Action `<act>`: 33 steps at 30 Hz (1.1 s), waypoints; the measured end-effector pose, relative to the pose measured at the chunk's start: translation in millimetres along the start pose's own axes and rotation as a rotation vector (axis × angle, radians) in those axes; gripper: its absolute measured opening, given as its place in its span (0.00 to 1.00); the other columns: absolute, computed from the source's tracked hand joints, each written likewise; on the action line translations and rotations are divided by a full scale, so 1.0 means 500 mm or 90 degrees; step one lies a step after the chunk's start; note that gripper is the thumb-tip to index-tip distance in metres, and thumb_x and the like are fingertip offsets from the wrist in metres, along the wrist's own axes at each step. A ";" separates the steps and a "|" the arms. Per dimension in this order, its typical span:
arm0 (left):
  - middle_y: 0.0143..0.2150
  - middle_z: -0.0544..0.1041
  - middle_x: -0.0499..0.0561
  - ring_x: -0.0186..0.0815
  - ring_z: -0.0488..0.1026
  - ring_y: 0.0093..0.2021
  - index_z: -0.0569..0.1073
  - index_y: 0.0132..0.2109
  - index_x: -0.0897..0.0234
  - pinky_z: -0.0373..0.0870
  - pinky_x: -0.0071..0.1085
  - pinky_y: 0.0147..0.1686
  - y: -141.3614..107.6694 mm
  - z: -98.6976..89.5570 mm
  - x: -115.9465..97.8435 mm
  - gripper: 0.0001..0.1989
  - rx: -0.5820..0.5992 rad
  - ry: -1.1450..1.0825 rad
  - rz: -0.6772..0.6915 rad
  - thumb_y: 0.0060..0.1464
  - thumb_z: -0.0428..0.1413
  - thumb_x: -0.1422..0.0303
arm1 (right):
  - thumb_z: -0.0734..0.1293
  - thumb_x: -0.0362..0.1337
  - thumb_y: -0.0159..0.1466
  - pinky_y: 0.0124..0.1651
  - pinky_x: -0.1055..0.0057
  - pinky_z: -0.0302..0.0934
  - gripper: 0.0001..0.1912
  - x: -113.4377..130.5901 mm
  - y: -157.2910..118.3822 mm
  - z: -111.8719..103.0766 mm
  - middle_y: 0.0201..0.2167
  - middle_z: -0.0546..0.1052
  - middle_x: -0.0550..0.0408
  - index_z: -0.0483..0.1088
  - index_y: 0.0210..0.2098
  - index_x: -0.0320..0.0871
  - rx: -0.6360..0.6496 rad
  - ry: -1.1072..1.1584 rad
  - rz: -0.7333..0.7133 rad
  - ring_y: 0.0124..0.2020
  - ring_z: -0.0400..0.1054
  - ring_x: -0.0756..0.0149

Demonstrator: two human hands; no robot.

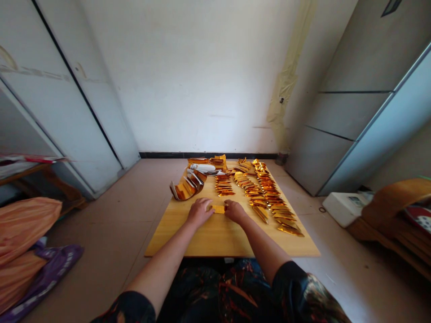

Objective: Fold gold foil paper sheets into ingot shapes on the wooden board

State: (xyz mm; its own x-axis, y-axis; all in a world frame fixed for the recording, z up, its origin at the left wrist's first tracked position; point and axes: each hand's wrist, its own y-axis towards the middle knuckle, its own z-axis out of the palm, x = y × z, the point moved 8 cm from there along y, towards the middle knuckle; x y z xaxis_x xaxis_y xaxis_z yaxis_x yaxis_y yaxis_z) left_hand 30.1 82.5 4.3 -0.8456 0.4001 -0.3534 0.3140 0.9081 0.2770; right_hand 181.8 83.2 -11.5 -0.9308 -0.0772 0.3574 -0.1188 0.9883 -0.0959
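touching gold foil sheet (218,209) with left hand (199,212), right hand (235,211)

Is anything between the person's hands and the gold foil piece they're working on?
Nothing visible stands in the way: the left hand and the right hand both touch the gold foil piece, one at each end, above the wooden board.
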 end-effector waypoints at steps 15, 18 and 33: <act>0.51 0.73 0.51 0.39 0.68 0.51 0.72 0.50 0.56 0.63 0.35 0.51 -0.005 0.014 -0.020 0.17 0.019 0.041 -0.004 0.52 0.55 0.67 | 0.63 0.31 0.58 0.37 0.75 0.56 0.15 -0.001 -0.001 0.000 0.39 0.78 0.51 0.70 0.45 0.43 -0.010 0.025 -0.005 0.40 0.70 0.65; 0.51 0.73 0.52 0.40 0.67 0.52 0.72 0.49 0.57 0.63 0.36 0.52 -0.009 0.015 -0.015 0.17 0.000 0.032 -0.001 0.50 0.57 0.67 | 0.62 0.30 0.58 0.36 0.76 0.55 0.16 0.000 -0.007 -0.005 0.37 0.78 0.52 0.70 0.45 0.43 -0.016 0.034 -0.004 0.38 0.70 0.66; 0.60 0.65 0.57 0.46 0.64 0.55 0.72 0.50 0.59 0.64 0.41 0.51 -0.035 0.000 -0.039 0.17 -0.068 0.120 0.049 0.52 0.55 0.67 | 0.61 0.27 0.57 0.36 0.76 0.54 0.15 0.001 -0.033 -0.010 0.38 0.76 0.54 0.69 0.43 0.43 -0.070 0.095 -0.017 0.36 0.68 0.69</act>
State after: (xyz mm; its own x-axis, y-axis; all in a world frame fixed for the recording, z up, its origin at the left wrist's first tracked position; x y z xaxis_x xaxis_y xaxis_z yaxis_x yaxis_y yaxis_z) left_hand 41.1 58.5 6.6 -0.8899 0.4280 -0.1578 0.3412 0.8541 0.3926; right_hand 184.9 67.3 -5.2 -0.8654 -0.0908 0.4928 -0.0962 0.9953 0.0144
